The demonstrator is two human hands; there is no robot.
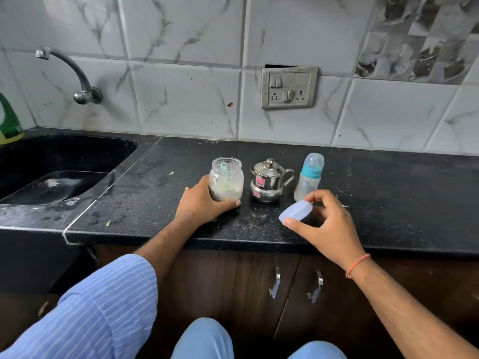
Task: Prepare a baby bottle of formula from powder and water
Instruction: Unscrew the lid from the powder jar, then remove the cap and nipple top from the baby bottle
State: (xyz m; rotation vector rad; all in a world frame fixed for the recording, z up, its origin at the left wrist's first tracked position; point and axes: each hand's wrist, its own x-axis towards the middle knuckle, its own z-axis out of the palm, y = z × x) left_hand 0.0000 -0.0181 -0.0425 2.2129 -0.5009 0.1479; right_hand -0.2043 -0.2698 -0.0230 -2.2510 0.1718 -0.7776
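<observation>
Right hand (pixel 327 224): nearest, at about 4 o'clock from the frame's middle, raised over the front of the counter; thumb and curled fingers pinch a pale lilac jar lid (pixel 295 212), tilted on edge. An orange thread band (pixel 357 265) circles the wrist.
Left hand (pixel 201 203): at about 7 o'clock from the middle, resting on the counter, fingers and thumb wrapped round the base of the powder jar (pixel 226 179). A blue striped sleeve (pixel 103 304) is pushed up the forearm.
Powder jar: clear, rounded, uncapped, upright on the counter; pale powder fills the lower part and dusts the walls, and a light green scoop (pixel 224 168) stands inside.
Steel pot (pixel 269 181): small lidded pot with spout and handle and red labels, just beside the jar at its 3 o'clock.
Baby bottle (pixel 309 176): upright just beside the pot at its 3 o'clock, clear body, teal collar, translucent cap over the teat; I cannot tell whether it holds anything.
Counter (pixel 388 193): black speckled stone, dusty, with small crumbs; dark wooden cabinet doors with metal handles (pixel 275 283) below.
Sink (pixel 59 172): black basin sunk in the counter at 9 o'clock, with a wall tap (pixel 70 73) above and a green bottle (pixel 9 120) at the far left edge.
Wall: white marble-look tiles, a switch and socket plate (pixel 289 87) at 1 o'clock, patterned tiles at the upper right.
</observation>
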